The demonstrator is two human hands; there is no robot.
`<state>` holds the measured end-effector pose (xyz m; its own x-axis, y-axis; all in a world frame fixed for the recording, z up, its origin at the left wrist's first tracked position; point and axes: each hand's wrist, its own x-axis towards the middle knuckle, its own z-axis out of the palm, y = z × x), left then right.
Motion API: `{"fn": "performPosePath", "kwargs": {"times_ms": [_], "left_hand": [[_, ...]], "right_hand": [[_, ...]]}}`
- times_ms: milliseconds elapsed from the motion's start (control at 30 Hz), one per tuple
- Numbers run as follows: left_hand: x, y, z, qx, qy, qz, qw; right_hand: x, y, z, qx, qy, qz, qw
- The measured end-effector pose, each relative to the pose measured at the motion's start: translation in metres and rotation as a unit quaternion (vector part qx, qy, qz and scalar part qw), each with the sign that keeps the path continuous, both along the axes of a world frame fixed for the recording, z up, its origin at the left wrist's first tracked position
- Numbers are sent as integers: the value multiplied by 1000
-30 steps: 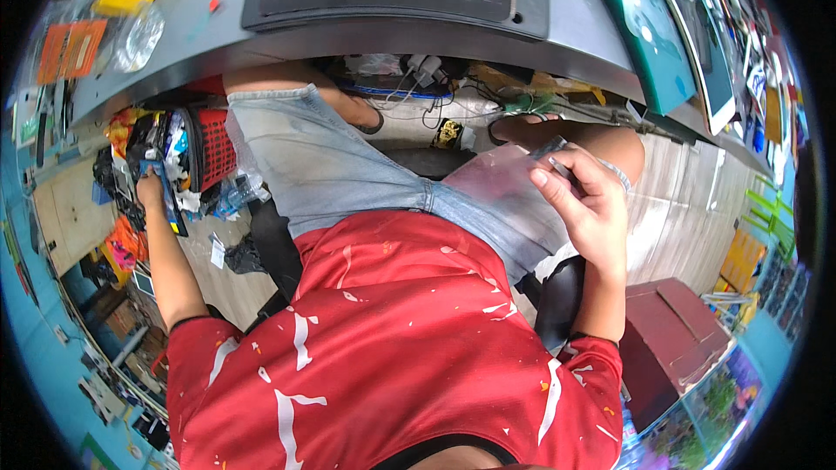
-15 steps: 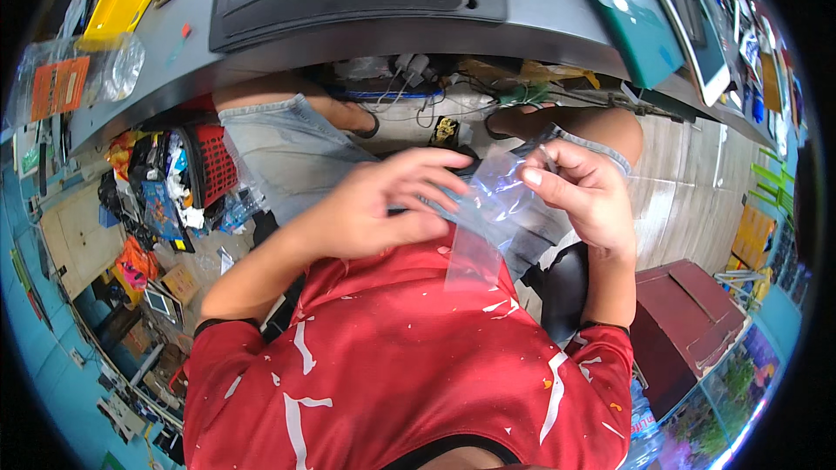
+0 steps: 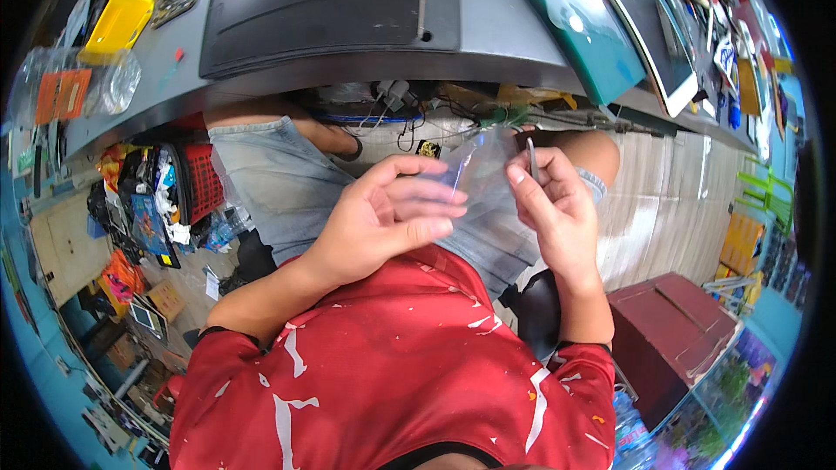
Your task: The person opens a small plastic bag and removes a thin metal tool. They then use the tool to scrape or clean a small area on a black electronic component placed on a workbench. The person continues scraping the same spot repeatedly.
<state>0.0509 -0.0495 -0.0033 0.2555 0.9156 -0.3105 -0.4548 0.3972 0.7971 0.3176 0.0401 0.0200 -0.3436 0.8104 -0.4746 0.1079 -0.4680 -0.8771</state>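
Observation:
Over my lap I hold a clear, floppy plastic film [image 3: 482, 165], glossy and partly blurred. My right hand [image 3: 559, 200] pinches its right edge between thumb and fingers. A thin grey strip [image 3: 532, 159] stands up at those same fingers; what it is I cannot make out. Beside the film's left side is my left hand [image 3: 370, 222], its fingers spread and smeared by motion. The thumb points toward the film, and whether the fingertips touch it is unclear.
A grey desk [image 3: 514, 22] runs ahead of my knees, bearing a black flat panel [image 3: 318, 13], a teal pad [image 3: 583, 39], a white-edged tablet [image 3: 679, 100] and a yellow tray [image 3: 120, 22]. A red basket [image 3: 205, 183] stands left, a maroon box [image 3: 670, 331] right. Cables [image 3: 414, 113] lie under the desk.
The film has shifted up and away from my shirt. My right hand has moved left and slightly nearer me, and the grey strip now shows at its fingers. My left hand's fingers have opened wider.

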Motion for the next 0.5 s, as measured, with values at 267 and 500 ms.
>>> {"fn": "performPosePath", "kwargs": {"times_ms": [267, 500], "left_hand": [[-24, 14, -16, -46, 51, 112, 991], [-58, 48, -13, -1, 125, -60, 990]], "right_hand": [[-12, -9, 17, 51, -55, 121, 990], [-16, -4, 16, 324, -107, 286, 895]]}}
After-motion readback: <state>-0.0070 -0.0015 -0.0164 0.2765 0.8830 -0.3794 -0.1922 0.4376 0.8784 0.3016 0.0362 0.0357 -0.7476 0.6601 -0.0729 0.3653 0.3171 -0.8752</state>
